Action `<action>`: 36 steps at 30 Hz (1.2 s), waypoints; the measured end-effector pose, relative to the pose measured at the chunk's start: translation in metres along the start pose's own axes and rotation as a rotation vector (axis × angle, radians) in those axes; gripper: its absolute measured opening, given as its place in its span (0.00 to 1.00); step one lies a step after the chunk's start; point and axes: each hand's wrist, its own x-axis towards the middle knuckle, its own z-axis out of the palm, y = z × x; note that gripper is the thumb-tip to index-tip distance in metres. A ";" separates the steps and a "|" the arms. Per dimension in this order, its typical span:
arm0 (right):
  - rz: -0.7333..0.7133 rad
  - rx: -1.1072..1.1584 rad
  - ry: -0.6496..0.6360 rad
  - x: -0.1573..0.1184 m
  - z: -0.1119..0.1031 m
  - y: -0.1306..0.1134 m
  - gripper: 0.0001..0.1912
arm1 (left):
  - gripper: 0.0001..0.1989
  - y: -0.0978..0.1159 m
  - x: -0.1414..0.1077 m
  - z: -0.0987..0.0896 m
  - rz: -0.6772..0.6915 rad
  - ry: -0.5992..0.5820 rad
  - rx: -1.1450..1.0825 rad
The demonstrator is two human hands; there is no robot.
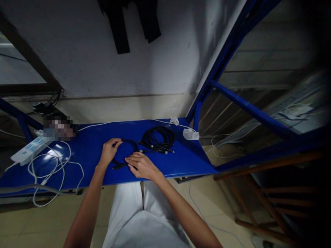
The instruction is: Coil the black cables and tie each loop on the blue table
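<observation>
A coiled black cable (126, 141) lies on the blue table (95, 172), between my two hands. My left hand (111, 148) pinches the upper left side of the loop between thumb and fingers. At the loop's lower right, my right hand (139, 163) has its fingers together on the cable. The cable's lower end sticks out at the bottom left of the loop. Just right of this coil sits a thicker pile of coiled black cables (170, 137), with pale connector tips along its front; neither hand touches it.
A white power strip (28, 150) and tangled white cords (63, 165) occupy the table's left side. Crumpled white pieces (190, 134) lie at the right back corner. A blue metal frame (248, 103) rises at the right, near a wooden chair (258, 225).
</observation>
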 end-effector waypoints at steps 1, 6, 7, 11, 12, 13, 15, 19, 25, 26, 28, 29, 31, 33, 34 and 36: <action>-0.008 0.017 0.007 0.000 0.000 0.000 0.18 | 0.18 -0.001 -0.001 0.000 -0.028 0.012 -0.034; 0.020 0.103 0.021 -0.002 0.001 0.003 0.22 | 0.17 -0.005 -0.004 0.002 -0.058 0.042 -0.182; 0.035 0.119 0.020 -0.002 0.001 0.004 0.23 | 0.17 -0.005 -0.005 0.002 -0.054 0.038 -0.201; 0.089 0.201 0.039 -0.003 0.001 0.008 0.24 | 0.15 -0.001 -0.007 0.001 -0.070 0.040 -0.259; 0.105 0.227 0.051 -0.003 0.000 0.009 0.22 | 0.15 0.000 -0.007 0.001 -0.076 0.049 -0.274; 0.121 0.252 0.064 -0.003 0.000 0.009 0.21 | 0.15 0.001 -0.007 0.001 -0.078 0.060 -0.284; 0.146 0.295 0.091 -0.002 -0.002 0.009 0.19 | 0.14 0.002 -0.007 0.000 -0.064 0.086 -0.276; 0.172 0.371 0.141 0.000 -0.006 0.007 0.16 | 0.13 0.005 -0.008 -0.002 0.005 0.137 -0.193; 0.251 0.412 0.282 -0.003 -0.004 0.008 0.14 | 0.14 0.006 -0.010 -0.002 -0.092 0.087 -0.304; 0.265 0.414 0.301 -0.004 -0.003 0.008 0.14 | 0.15 0.007 -0.010 -0.002 -0.101 0.096 -0.323; 0.296 0.411 0.335 -0.005 -0.002 0.007 0.14 | 0.14 0.009 -0.010 -0.002 -0.105 0.134 -0.376; 0.312 0.411 0.351 -0.005 -0.002 0.007 0.12 | 0.14 0.011 -0.010 -0.002 -0.106 0.157 -0.402; 0.348 0.421 0.392 -0.005 -0.003 0.005 0.08 | 0.14 0.013 -0.010 -0.002 -0.111 0.194 -0.433; 0.392 0.455 0.432 -0.004 -0.004 0.004 0.06 | 0.14 0.013 -0.010 -0.001 -0.107 0.225 -0.434; 0.420 0.477 0.452 -0.004 -0.005 0.004 0.06 | 0.14 0.012 -0.010 0.000 -0.100 0.240 -0.424; 0.482 0.527 0.487 -0.003 -0.006 0.006 0.08 | 0.13 0.010 -0.011 0.000 -0.087 0.262 -0.393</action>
